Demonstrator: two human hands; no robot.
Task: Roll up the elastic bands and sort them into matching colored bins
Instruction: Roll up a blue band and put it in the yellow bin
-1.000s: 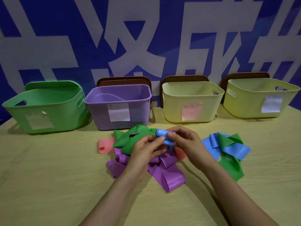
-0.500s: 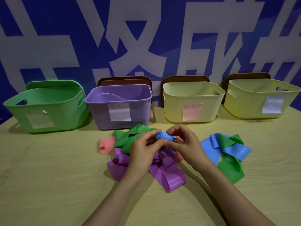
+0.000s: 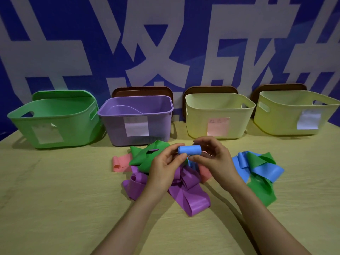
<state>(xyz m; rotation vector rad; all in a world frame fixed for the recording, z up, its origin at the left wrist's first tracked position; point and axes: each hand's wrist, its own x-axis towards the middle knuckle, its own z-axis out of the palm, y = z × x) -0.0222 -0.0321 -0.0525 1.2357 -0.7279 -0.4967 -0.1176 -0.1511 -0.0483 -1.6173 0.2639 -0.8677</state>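
Both hands are raised just above the surface, and between them they pinch a blue band wound into a tight, short roll lying crosswise. The left hand grips the roll's left end with thumb and fingertips, while the right hand curls its fingers over the top and right end, its thumb pressed beneath. A short strip of blue shows under the roll between the two hands. Directly below lies a loose heap of unrolled bands: a green band at the upper left, a pink band poking out beside it, and wide purple bands looping toward the person. Well apart to the right, a second blue band lies tangled with another green band. Four bins stand in a row along the far edge: a green bin at the left, a purple bin next to it, a pale yellow bin with a pink label, and a yellow-green bin with a white label at the right. Brown lids lean upright behind three of the bins, against a blue backdrop with large white characters.
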